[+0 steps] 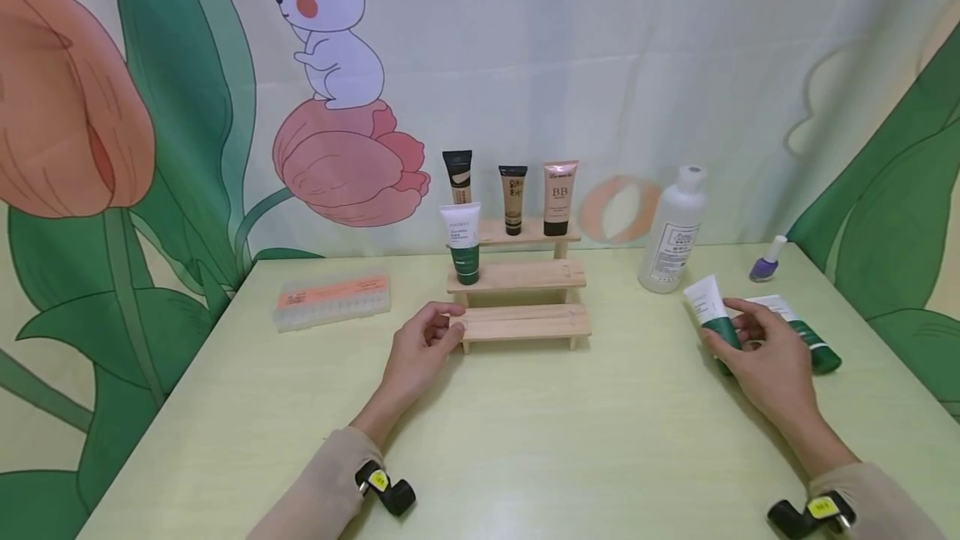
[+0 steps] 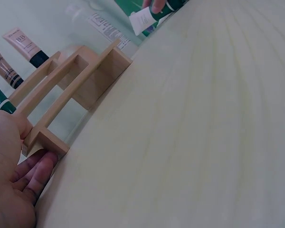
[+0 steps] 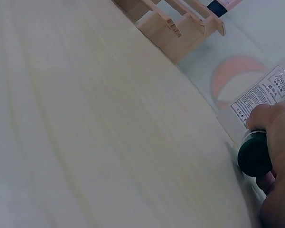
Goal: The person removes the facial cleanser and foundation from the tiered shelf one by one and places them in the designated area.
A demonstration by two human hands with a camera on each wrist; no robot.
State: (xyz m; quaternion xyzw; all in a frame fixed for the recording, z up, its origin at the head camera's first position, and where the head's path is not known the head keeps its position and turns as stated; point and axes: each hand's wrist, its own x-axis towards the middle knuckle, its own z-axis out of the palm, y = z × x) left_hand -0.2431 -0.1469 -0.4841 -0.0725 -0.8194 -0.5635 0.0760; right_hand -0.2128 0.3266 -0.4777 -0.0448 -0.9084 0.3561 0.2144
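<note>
The left hand [image 1: 422,348] holds the left end of the lowest step of a three-step wooden rack [image 1: 525,323], its thumb and fingers at the edge. In the left wrist view the left hand [image 2: 14,166] has fingers curled beneath that end. A white and green tube [image 1: 464,244] stands on the middle step; a black and beige tube [image 1: 513,200], another dark-capped tube [image 1: 458,173] and a pink BB tube [image 1: 558,197] are at the top step. At the right, the right hand [image 1: 772,365] pinches a white and green tube [image 1: 707,303], tilted, its dark green cap facing the right wrist camera [image 3: 254,154].
A clear bottle [image 1: 672,232] stands behind the right hand, with a purple nail polish bottle [image 1: 767,261] farther right. Another white and green tube [image 1: 817,344] lies beside that hand. A flat clear case [image 1: 332,300] lies left of the rack. A printed curtain hangs behind the table.
</note>
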